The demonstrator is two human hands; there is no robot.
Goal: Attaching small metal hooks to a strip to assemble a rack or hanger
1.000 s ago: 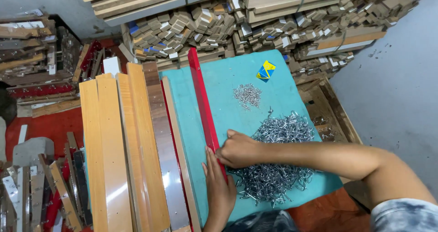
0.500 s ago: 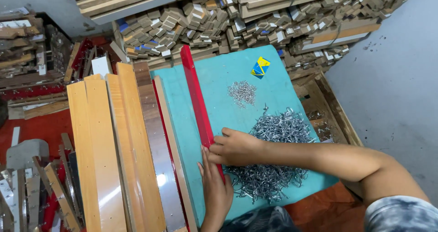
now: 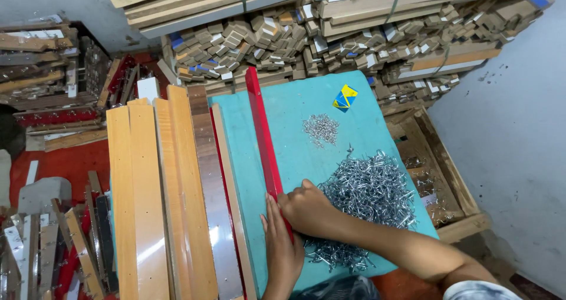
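While both hands meet at the near end of the strip, the scene reads so:

Right hand (image 3: 309, 208): curled, fingers bent and pressed down on the near end of the long, narrow red-painted wooden strip (image 3: 263, 141), apparently pinning it flat; whether anything is pinched under the fingers I cannot tell.

Left hand (image 3: 282, 247): flat, fingers together and stretched along the strip's left edge, seemingly steadying it from the side.

Red strip: lies lengthwise on the teal-covered work surface (image 3: 295, 117), running away from the person, just right of the surface's left edge.

Large heap of small silvery metal clips (image 3: 368, 188): touching the right hand's far side, close enough to reach without moving the arm.

Smaller heap of silvery metal bits (image 3: 320, 127): farther up the surface, apart from the large heap.

Yellow-and-blue folded packet (image 3: 345, 97): near the far edge.

Pale wooden slats (image 3: 156, 194): laid side by side, left of the surface, parallel to the strip.

Stacked bundles of wooden mouldings (image 3: 330, 34): beyond the surface.

Wooden crate (image 3: 439, 170): right of the surface, lower.
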